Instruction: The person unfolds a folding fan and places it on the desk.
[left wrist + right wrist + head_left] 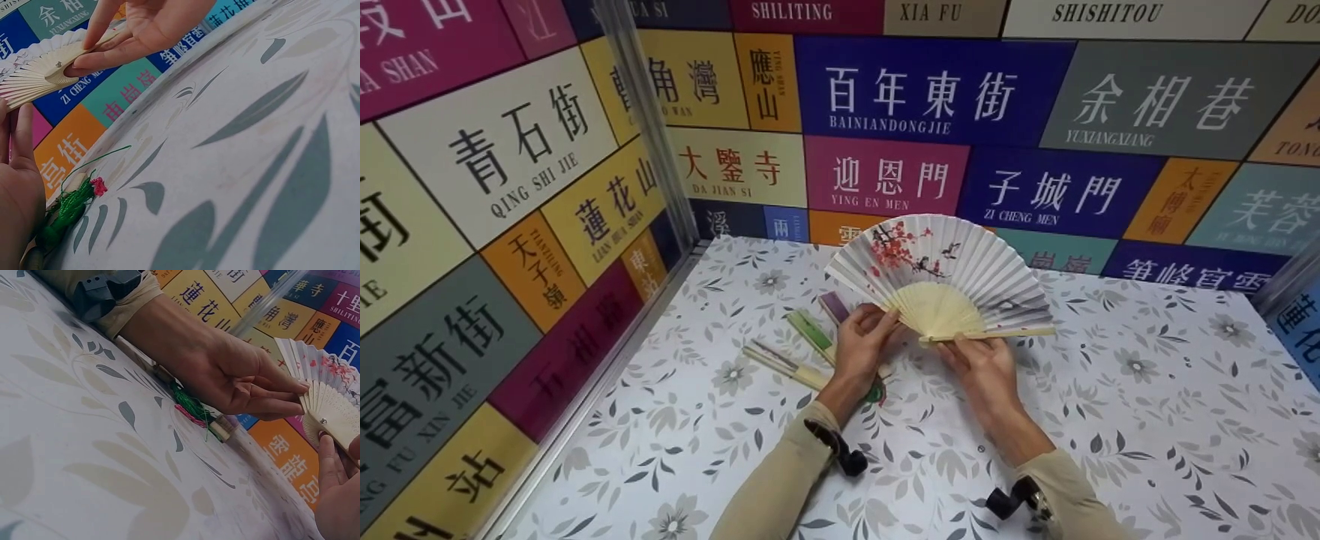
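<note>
A spread folding fan (960,244), white pleats painted with red blossom and birds, is held up over the table with its pale ribs fanned out. My left hand (859,346) pinches its left end rib between thumb and fingers. At the pivot and the right guard stick, my right hand (984,367) grips it, thumb in front; the right wrist view shows that hand (343,498) just under the rivet. Beneath my left forearm lie folded fans: a purple one (834,307), a green one (808,332) and a grey-patterned one (784,364). A green tassel (190,405) hangs by their ends.
A white tablecloth (1110,420) with grey flowers and leaves covers the table. Panels with coloured street-name signs (934,90) rise behind and at the left, with a metal corner post (649,120) between them. A dark camera (851,461) sits on the left wrist.
</note>
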A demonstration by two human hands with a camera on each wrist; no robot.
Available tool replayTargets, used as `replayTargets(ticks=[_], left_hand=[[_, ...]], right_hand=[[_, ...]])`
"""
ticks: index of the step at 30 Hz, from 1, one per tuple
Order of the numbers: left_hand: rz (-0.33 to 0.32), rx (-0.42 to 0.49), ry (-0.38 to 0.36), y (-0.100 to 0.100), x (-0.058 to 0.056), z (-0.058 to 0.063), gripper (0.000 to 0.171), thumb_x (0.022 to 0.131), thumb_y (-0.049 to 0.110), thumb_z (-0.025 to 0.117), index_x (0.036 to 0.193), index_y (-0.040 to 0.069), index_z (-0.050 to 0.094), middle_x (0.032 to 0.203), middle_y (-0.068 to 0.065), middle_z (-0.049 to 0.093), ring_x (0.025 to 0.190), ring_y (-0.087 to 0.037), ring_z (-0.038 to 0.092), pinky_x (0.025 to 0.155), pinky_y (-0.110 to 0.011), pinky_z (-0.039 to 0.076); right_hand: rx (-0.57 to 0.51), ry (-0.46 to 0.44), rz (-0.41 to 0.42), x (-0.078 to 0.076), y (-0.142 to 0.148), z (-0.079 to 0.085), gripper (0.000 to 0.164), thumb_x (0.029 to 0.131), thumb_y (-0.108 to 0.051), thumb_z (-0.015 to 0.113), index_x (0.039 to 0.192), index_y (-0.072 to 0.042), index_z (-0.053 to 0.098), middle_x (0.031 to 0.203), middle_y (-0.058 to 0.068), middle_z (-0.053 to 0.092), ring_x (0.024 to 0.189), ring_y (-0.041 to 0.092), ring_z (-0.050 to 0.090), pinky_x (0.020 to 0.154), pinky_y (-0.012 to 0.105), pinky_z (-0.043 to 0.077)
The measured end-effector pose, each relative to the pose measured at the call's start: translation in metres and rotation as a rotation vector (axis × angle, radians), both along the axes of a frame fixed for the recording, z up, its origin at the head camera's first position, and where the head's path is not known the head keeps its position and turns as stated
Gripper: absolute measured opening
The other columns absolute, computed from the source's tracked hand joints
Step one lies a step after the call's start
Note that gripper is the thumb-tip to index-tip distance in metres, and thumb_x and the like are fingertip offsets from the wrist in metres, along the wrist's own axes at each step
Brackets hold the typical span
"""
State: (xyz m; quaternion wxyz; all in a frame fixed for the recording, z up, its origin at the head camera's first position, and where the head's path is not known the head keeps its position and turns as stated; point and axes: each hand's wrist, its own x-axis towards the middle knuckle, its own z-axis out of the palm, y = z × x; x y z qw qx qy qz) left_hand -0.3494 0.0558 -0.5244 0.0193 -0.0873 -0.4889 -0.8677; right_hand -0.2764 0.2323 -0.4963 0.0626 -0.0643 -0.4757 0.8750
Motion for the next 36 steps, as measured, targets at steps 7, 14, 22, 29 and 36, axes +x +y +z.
replayTargets(ticks=[7, 14, 22, 29, 36], left_hand=[[0.010, 0.042, -0.008, 0.0000, -0.0005, 0.0013, 0.028, 0.089, 0.015, 0.078, 0.106, 0.000, 0.061, 0.105, -0.016, 0.073, 0.095, -0.025, 0.073, 0.101, -0.059, 0.054], [0.027, 0.059, -0.035, -0.0009, -0.0003, 0.0021, 0.028, 0.088, 0.016, 0.080, 0.103, 0.002, 0.061, 0.100, -0.013, 0.073, 0.088, -0.024, 0.075, 0.099, -0.061, 0.054], [0.011, 0.116, -0.066, -0.0030, 0.0017, 0.0033, 0.030, 0.090, 0.016, 0.077, 0.111, 0.002, 0.062, 0.109, -0.017, 0.072, 0.093, -0.026, 0.075, 0.091, -0.043, 0.062], [0.015, 0.139, -0.082, -0.0034, 0.0016, 0.0037, 0.031, 0.090, 0.015, 0.077, 0.114, 0.002, 0.062, 0.111, -0.017, 0.071, 0.096, -0.026, 0.074, 0.091, -0.039, 0.062], [0.028, 0.181, -0.112, -0.0021, 0.0000, 0.0030, 0.032, 0.091, 0.015, 0.075, 0.117, 0.002, 0.062, 0.112, -0.016, 0.070, 0.099, -0.025, 0.073, 0.093, -0.036, 0.061]], right_hand=[[-0.005, 0.005, -0.001, 0.0002, -0.0015, -0.0002, 0.037, 0.099, -0.003, 0.060, 0.128, -0.003, 0.037, 0.106, 0.010, 0.070, 0.098, 0.020, 0.073, 0.102, 0.035, 0.058], [-0.010, 0.008, 0.005, 0.0010, -0.0023, -0.0005, 0.034, 0.099, -0.003, 0.061, 0.123, -0.003, 0.037, 0.100, 0.010, 0.073, 0.093, 0.020, 0.074, 0.100, 0.033, 0.059], [-0.008, 0.013, 0.054, 0.0011, -0.0013, -0.0017, 0.037, 0.101, -0.008, 0.060, 0.128, 0.001, 0.037, 0.105, 0.014, 0.075, 0.104, 0.024, 0.074, 0.107, 0.037, 0.054], [-0.036, 0.007, 0.066, 0.0012, -0.0021, -0.0013, 0.036, 0.101, -0.008, 0.059, 0.129, 0.006, 0.040, 0.109, 0.015, 0.074, 0.107, 0.024, 0.073, 0.108, 0.035, 0.053], [-0.078, -0.007, 0.068, 0.0008, -0.0052, 0.0004, 0.036, 0.102, -0.006, 0.057, 0.131, 0.008, 0.041, 0.110, 0.014, 0.074, 0.109, 0.023, 0.072, 0.108, 0.031, 0.053]])
